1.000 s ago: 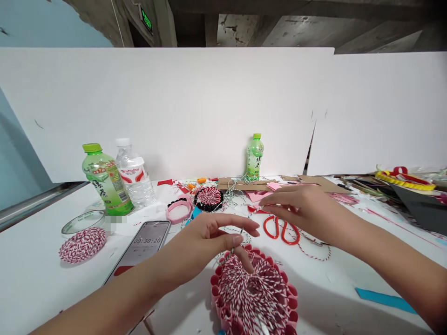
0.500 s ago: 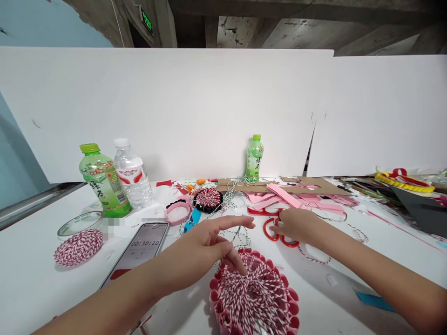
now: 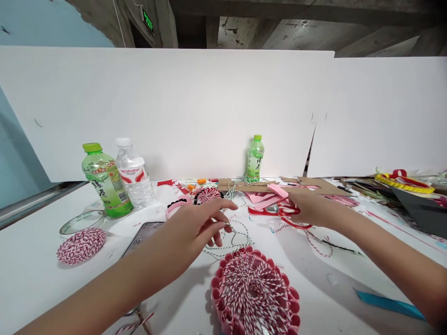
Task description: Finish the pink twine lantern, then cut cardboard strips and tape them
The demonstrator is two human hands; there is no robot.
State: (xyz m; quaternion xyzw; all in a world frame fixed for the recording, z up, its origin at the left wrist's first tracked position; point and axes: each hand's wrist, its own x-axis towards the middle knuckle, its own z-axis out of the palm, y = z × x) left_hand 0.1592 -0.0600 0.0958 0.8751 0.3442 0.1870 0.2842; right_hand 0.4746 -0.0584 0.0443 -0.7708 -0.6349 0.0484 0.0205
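Note:
My left hand (image 3: 206, 225) hovers over the table with its fingers apart and nothing in them, above thin green-and-white string (image 3: 239, 237). Over by the pink strips (image 3: 267, 199), my right hand (image 3: 296, 209) has its fingers closed around the red-handled scissors (image 3: 295, 224); part of them is hidden by the fingers. A round piece of red-and-white twine with a scalloped pink rim (image 3: 253, 291) lies at the near middle, touched by neither hand. Red-and-white string (image 3: 316, 244) lies below my right hand.
Two bottles (image 3: 107, 181) (image 3: 134, 174) and a twine disc (image 3: 81, 245) are at the left, near a phone (image 3: 141, 235). Another bottle (image 3: 256, 160) stands behind cardboard (image 3: 314, 187). A blue strip (image 3: 389, 302) lies at the right.
My left hand has moved up and left, off the round twine piece. My right hand has moved slightly up and right, and the scissors have shifted with it.

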